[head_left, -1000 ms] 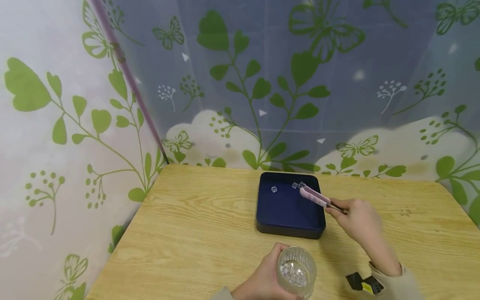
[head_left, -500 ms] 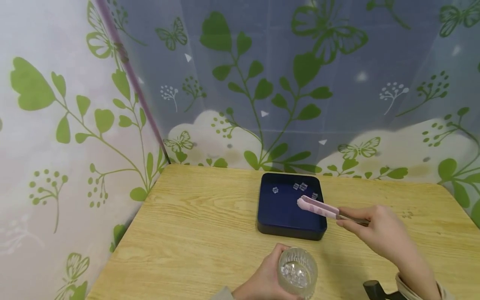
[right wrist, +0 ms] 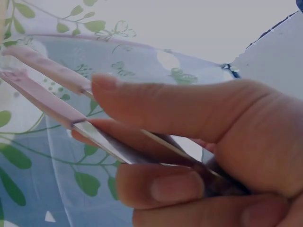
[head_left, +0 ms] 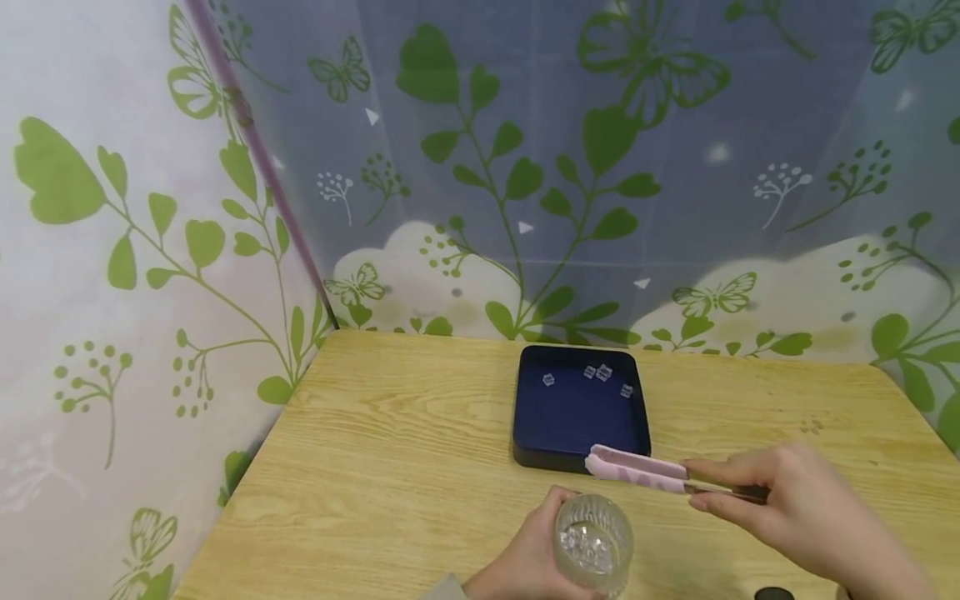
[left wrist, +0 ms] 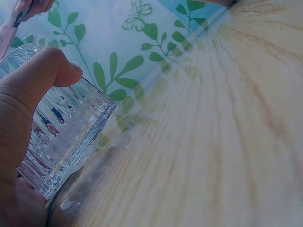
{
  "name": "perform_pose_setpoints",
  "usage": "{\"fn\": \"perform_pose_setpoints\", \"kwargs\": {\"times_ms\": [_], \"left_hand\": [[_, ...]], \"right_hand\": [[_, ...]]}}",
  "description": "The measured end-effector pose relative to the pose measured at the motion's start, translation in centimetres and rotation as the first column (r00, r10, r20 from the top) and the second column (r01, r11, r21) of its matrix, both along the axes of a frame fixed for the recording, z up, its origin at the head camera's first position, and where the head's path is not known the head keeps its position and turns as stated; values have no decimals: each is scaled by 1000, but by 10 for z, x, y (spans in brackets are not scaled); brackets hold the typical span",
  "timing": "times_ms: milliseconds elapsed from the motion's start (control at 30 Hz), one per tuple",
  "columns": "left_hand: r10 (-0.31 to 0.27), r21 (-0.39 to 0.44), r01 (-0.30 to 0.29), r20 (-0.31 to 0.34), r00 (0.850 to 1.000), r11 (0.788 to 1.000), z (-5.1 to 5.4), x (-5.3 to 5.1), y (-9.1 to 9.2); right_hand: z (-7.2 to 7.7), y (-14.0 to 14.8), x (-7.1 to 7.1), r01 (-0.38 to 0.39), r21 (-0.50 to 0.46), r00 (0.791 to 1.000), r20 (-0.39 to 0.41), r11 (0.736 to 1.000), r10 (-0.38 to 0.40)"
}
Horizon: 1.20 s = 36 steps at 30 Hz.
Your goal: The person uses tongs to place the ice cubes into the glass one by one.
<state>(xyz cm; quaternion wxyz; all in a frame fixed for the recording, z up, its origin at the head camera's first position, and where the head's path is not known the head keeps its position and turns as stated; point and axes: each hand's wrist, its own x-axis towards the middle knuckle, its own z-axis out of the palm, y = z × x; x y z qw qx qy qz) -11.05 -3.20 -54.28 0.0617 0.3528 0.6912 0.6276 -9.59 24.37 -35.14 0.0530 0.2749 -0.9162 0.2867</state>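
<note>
My left hand [head_left: 525,554] grips a ribbed clear glass [head_left: 594,546] in front of the tray, with several clear cubes [head_left: 585,546] lying inside it. In the left wrist view the thumb [left wrist: 47,71] lies across the side of the glass [left wrist: 71,118]. My right hand [head_left: 795,500] holds pink-ended tongs [head_left: 637,468] by their metal handles, thumb on one arm and fingers on the other. The tong tips hang over the front rim of a dark blue square tray [head_left: 577,425]. Whether a cube sits between the tips I cannot tell.
Several clear cubes [head_left: 603,372] lie toward the back of the tray, one of them at its left. The wooden table [head_left: 390,433] meets a patterned cloth [head_left: 480,183] behind and another cloth [head_left: 150,317] at the left.
My right hand has drawn the tongs back from the cubes at the tray's rear, toward the front rim and the glass. The left hand and the glass have stayed in place.
</note>
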Motion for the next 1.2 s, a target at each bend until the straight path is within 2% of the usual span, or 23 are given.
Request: {"fn": "perform_pose_setpoints", "kwargs": {"times_ms": [167, 333, 467, 567, 700, 800, 933, 1033, 1200], "left_hand": [[-10, 6, 10, 20, 1000, 1000, 0, 0, 0], [-32, 36, 31, 33, 999, 999, -1, -1, 0], [-54, 63, 51, 40, 998, 997, -3, -2, 0], [-59, 70, 56, 42, 997, 996, -2, -2, 0], [-69, 78, 61, 104, 992, 995, -1, -1, 0], [-80, 92, 66, 157, 984, 994, -1, 0, 0], [-81, 98, 66, 151, 985, 993, 0, 0, 0], [-82, 102, 69, 130, 988, 992, 1, 0, 0], [-71, 80, 60, 137, 988, 995, 2, 1, -1]], "right_hand": [[-1, -1, 6, -108, 23, 994, -7, 994, 109], [-3, 0, 6, -227, 5, 972, 62, 974, 226], [-4, 0, 5, -272, -3, 959, 82, 962, 272], [-4, -1, 6, -268, -4, 957, 114, 963, 267], [-3, -2, 7, -254, -2, 958, 135, 967, 252], [-3, -2, 7, -246, 2, 964, 105, 969, 244], [-3, -2, 7, -237, 5, 968, 80, 972, 236], [-3, -2, 7, -236, -2, 967, 99, 972, 235], [-2, -3, 7, -204, -5, 970, 133, 979, 202]]}}
